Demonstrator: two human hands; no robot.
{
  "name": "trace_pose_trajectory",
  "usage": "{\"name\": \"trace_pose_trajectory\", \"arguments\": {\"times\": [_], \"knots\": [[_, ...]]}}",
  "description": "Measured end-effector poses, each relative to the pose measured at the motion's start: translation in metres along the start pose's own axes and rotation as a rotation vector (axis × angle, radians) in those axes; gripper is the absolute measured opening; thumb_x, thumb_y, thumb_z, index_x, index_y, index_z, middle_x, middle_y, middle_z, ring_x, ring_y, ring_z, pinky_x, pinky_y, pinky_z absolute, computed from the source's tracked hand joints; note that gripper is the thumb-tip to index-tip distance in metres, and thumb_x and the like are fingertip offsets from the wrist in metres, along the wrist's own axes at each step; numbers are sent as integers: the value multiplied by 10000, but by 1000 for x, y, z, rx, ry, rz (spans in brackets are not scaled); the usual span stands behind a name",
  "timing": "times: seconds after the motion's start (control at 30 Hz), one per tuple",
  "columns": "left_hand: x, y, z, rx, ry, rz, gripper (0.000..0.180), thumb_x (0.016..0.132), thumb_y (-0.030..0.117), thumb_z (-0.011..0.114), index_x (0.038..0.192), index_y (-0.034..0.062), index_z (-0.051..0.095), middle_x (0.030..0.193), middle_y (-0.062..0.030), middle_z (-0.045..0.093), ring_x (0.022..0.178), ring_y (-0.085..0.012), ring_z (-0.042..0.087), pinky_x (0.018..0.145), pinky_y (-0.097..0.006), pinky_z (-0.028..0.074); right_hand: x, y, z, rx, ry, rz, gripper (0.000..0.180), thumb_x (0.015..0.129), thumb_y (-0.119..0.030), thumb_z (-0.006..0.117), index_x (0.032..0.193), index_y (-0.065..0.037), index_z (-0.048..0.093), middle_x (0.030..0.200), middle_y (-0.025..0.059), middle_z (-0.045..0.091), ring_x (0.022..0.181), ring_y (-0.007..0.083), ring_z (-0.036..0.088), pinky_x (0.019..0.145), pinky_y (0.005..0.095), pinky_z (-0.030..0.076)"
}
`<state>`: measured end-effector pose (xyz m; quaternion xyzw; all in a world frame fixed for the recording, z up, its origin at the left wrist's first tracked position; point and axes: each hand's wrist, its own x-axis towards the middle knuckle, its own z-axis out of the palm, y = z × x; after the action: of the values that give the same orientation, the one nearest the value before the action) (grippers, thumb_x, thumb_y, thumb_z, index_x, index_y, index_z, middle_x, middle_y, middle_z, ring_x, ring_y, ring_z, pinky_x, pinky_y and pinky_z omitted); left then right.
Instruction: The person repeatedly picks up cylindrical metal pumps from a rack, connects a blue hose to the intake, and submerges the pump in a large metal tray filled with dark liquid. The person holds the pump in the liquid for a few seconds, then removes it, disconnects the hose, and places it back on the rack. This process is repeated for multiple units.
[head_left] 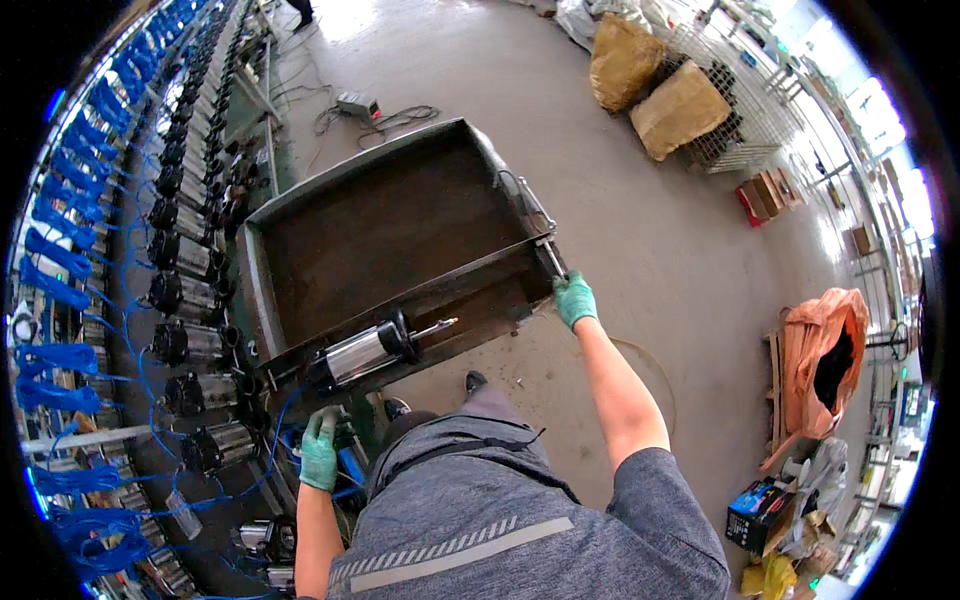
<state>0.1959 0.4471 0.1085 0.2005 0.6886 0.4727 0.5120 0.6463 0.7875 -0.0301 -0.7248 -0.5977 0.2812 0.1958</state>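
Note:
My right hand (575, 299), in a green glove, is closed around the end of a metal lever (551, 258) at the near right corner of a dark, water-stained tank (262, 290). Across the tank's near ledge lies a motor-pump (362, 353) with a shiny cylinder body, black end parts and a thin shaft pointing right. Neither hand touches it. Below its left end is my left hand (319, 452), also gloved in green, with fingers stretched forward beside some metal fittings. A blue cable (288, 408) runs from the pump's left end past this hand.
Rows of similar motors (190, 255) with coiled blue cables (60, 270) line the left side. A grey box (357, 105) with loose cables sits on the floor beyond the tank. To the right stand brown sacks (682, 110), a wire cage, an orange bag (822, 365) and cartons (757, 515).

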Motion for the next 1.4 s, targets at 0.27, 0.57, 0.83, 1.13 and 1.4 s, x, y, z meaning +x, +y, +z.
{"name": "trace_pose_trajectory", "arguments": {"times": [0.27,0.57,0.83,1.13,1.4], "knots": [[-7,-55,-81,248,494,189,278,1064,194,541,1249,18,652,1161,-76,693,1015,-209,660,903,-325,521,-44,16,-43,-6,176,-141,389,951,-157,670,1297,7,602,1252,201,653,1067,343,651,959,453,518],[69,-2,-135,1071,511,407,417,966,144,617,1380,98,579,1341,-184,620,1216,-415,590,1051,-477,478,-149,-218,38,179,-173,-647,185,949,-84,656,1124,-27,668,1141,172,649,1048,343,628,946,415,506],[131,4,-149,1775,151,282,397,977,151,528,1351,245,625,1188,-130,655,1039,-319,698,835,-506,547,-173,-284,104,-169,-100,-903,139,890,-145,699,1003,-67,684,1091,177,661,1000,401,619,877,504,514],[145,-5,-168,1412,15,287,297,1018,152,508,1292,118,617,1191,-239,644,1023,-405,683,805,-503,552,-182,-287,105,-129,-34,-895,94,875,-134,700,943,-72,683,1015,162,670,943,402,615,833,509,511],[116,-25,-162,411,225,507,316,1044,287,620,1176,1,648,895,-162,725,776,-289,698,713,-422,554,-182,-284,107,-144,-4,-880,84,877,-135,693,927,-69,677,979,156,662,932,399,611,821,505,509]]}}
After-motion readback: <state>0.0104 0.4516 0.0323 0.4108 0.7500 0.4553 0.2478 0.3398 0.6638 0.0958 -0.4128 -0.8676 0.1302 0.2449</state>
